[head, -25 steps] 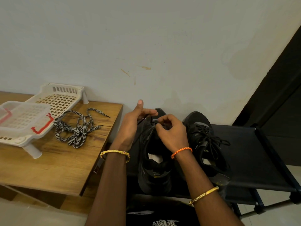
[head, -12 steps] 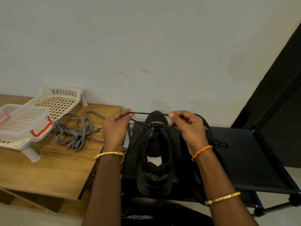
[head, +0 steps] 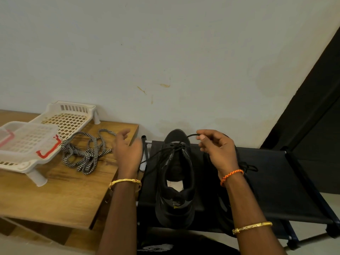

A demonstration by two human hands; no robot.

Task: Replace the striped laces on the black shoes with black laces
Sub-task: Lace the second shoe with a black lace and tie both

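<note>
Pinching a thin round black lace (head: 191, 135) in my right hand (head: 217, 151), above the smooth black shoe (head: 174, 181) on the fabric shelf (head: 276, 181). My left hand (head: 128, 153) hangs relaxed, its grip empty, left of the shoe. Woven striped laces (head: 86, 153) lie tangled farther left, on the wooden counter (head: 55, 199).

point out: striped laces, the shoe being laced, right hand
striped laces (head: 86, 154): head view, on the tangled middle of the pile on the wooden table.
shoe being laced (head: 176, 214): head view, on the heel end.
right hand (head: 218, 150): head view, on the back of the hand, which pinches the black lace.
</note>
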